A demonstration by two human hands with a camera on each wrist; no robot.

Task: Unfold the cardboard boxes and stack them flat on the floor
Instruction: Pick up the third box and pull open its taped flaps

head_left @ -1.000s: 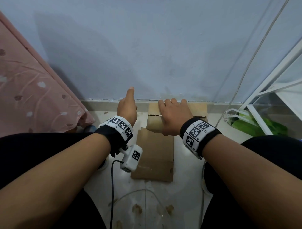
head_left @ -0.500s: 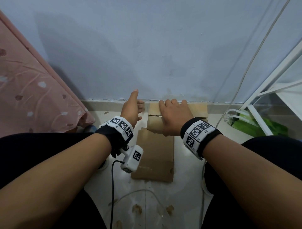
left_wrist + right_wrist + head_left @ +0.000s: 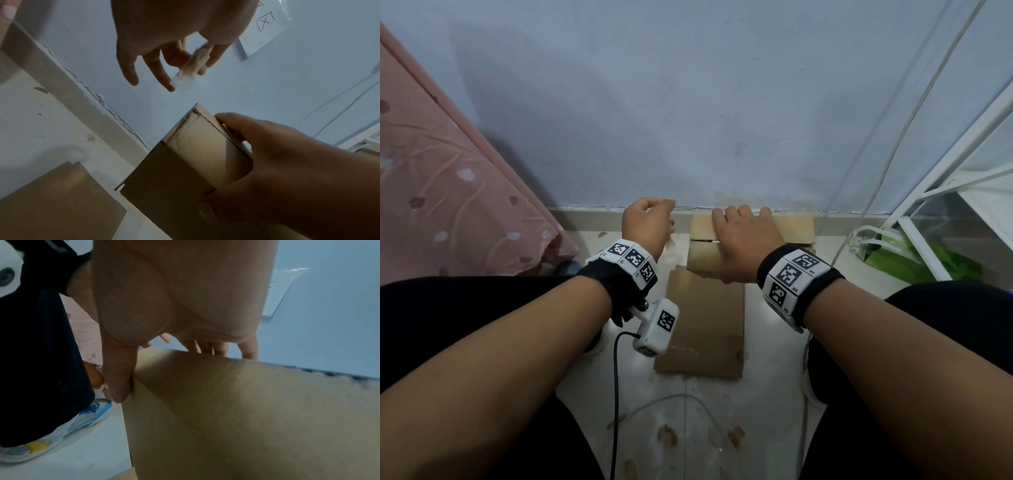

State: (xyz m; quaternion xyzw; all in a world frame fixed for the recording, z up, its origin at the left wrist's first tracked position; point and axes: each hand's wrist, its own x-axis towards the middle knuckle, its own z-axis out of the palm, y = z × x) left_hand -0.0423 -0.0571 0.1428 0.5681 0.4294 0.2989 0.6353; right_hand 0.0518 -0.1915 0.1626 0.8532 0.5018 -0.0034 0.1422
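Observation:
A small brown cardboard box stands on the floor against the wall. My right hand grips its left end: the fingers hook over the far top edge and the thumb presses the near side. Left of the box, my left hand hangs in the air with curled fingers, pinching a crumpled whitish strip of tape. The left wrist view shows the box's end face with a torn seam. A flattened piece of cardboard lies on the floor in front of the box.
A blue-grey wall rises right behind the box. Pink patterned fabric hangs at the left. A white metal rack and a green bag stand at the right. Thin cables trail over the stained floor between my knees.
My left hand has gone from an outstretched finger near the wall to curled fingers, shifting slightly right. My right hand and the box have stayed put.

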